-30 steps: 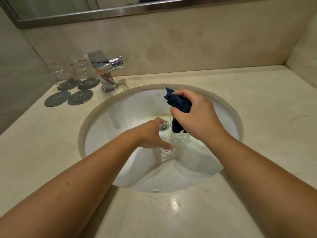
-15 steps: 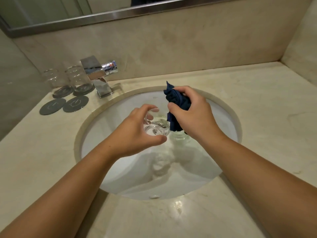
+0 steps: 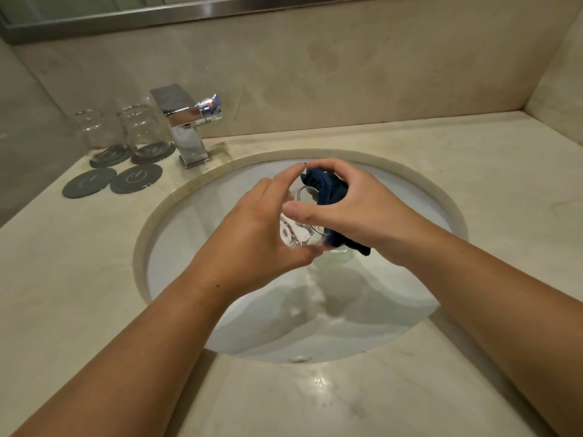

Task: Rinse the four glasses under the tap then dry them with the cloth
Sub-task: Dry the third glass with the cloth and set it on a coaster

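My left hand (image 3: 262, 228) grips a clear glass (image 3: 299, 230) tilted on its side above the white sink (image 3: 189, 234). My right hand (image 3: 356, 212) holds a dark blue cloth (image 3: 328, 187) bunched against the glass's mouth, its thumb lying across the glass. Another glass (image 3: 339, 255) shows only partly in the basin, under the cloth and my right hand. Two more glasses (image 3: 96, 130) (image 3: 143, 127) stand upside down on grey coasters at the back left, beside the chrome tap (image 3: 186, 121).
Two bare grey coasters (image 3: 89, 182) (image 3: 136, 178) lie in front of the upturned glasses. The beige stone counter (image 3: 473, 171) runs around the sink, with walls behind and on both sides. No water runs from the tap.
My left hand has lifted the glass out of the basin and tipped it. My right hand has brought the cloth against its mouth.
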A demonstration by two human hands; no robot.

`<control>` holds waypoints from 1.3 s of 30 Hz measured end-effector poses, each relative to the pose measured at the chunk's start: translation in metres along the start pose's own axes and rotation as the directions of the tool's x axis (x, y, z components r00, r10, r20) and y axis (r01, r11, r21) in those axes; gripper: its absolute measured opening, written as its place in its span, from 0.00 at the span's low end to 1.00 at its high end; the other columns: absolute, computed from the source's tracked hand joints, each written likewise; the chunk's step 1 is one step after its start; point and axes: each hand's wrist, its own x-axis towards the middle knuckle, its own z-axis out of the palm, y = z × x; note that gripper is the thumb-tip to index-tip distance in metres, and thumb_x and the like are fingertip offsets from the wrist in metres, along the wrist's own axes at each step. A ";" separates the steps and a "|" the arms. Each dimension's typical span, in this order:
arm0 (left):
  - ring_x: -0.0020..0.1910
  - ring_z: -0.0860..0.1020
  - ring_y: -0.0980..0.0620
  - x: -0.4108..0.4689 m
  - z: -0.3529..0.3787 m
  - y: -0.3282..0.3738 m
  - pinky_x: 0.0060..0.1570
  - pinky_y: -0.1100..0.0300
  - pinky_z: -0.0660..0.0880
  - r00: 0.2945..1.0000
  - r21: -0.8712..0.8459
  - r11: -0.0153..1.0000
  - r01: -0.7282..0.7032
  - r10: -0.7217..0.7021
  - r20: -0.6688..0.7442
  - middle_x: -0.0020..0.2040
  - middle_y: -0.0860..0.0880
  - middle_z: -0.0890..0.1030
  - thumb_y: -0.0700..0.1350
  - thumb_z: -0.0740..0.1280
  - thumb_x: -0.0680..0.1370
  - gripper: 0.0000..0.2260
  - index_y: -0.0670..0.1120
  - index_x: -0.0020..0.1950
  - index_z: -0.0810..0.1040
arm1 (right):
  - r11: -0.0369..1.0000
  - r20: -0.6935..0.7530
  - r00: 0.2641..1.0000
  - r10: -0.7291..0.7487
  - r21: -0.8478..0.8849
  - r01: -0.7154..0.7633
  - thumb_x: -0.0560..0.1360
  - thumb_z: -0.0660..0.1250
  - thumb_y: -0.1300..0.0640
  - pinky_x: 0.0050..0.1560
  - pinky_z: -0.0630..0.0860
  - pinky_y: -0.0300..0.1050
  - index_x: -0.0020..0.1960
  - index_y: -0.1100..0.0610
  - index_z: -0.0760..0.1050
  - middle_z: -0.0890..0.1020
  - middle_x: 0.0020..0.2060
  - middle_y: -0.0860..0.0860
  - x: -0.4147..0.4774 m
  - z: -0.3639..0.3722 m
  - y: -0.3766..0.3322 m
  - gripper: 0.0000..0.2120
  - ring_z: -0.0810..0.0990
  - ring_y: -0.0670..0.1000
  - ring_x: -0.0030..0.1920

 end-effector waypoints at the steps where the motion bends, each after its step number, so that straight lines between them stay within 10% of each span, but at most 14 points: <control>1: 0.60 0.74 0.58 0.000 0.000 0.002 0.56 0.74 0.69 1.000 -0.004 1.000 -0.006 0.006 0.002 0.60 0.57 0.75 0.61 0.78 0.68 0.47 0.64 0.84 0.58 | 1.000 -0.001 1.000 -0.001 -0.009 0.001 0.66 0.84 0.44 0.34 0.84 0.50 0.68 0.41 0.76 0.83 0.55 0.44 0.000 0.000 -0.001 0.33 0.84 0.55 0.31; 11: 0.72 0.70 0.62 0.004 -0.010 -0.001 0.64 0.69 0.68 0.982 -0.250 0.950 0.188 -0.181 0.053 0.74 0.62 0.71 0.71 0.78 0.63 0.56 0.64 0.85 0.54 | 0.919 -0.003 0.992 0.123 0.377 -0.113 0.69 0.82 0.57 0.35 0.81 0.50 0.61 0.51 0.82 0.83 0.49 0.56 0.007 -0.005 0.000 0.22 0.81 0.55 0.40; 16: 0.63 0.85 0.53 0.003 -0.010 -0.008 0.68 0.51 0.78 0.849 -0.615 0.586 0.528 -0.359 0.387 0.65 0.53 0.85 0.64 0.80 0.70 0.38 0.52 0.75 0.73 | 0.838 0.009 0.993 0.116 0.536 -0.103 0.66 0.80 0.53 0.40 0.83 0.55 0.64 0.58 0.80 0.79 0.47 0.61 0.010 -0.011 0.000 0.28 0.76 0.60 0.43; 25: 0.69 0.82 0.44 0.005 -0.010 -0.005 0.71 0.51 0.77 0.829 -0.837 0.216 0.502 -0.397 0.395 0.65 0.46 0.86 0.54 0.74 0.71 0.28 0.43 0.68 0.81 | 0.823 0.068 0.995 0.079 0.558 -0.104 0.67 0.79 0.44 0.47 0.85 0.57 0.64 0.59 0.81 0.79 0.46 0.60 0.009 -0.004 0.003 0.30 0.77 0.63 0.43; 34: 0.51 0.85 0.55 0.008 -0.014 -0.015 0.67 0.50 0.80 0.868 -0.812 0.450 0.372 -0.477 0.133 0.53 0.50 0.87 0.59 0.81 0.71 0.24 0.49 0.60 0.82 | 0.928 -0.216 0.963 0.163 0.364 -0.075 0.83 0.70 0.57 0.34 0.83 0.52 0.60 0.56 0.82 0.85 0.50 0.61 0.015 -0.016 0.012 0.07 0.83 0.58 0.39; 39: 0.50 0.83 0.54 0.007 -0.015 -0.017 0.67 0.44 0.80 0.862 -0.680 0.616 0.397 -0.505 0.045 0.50 0.50 0.83 0.67 0.76 0.63 0.27 0.58 0.58 0.82 | 0.993 -0.343 0.935 -0.092 0.035 0.111 0.82 0.69 0.58 0.38 0.86 0.56 0.57 0.46 0.83 0.87 0.46 0.53 0.014 -0.022 0.013 0.09 0.86 0.59 0.42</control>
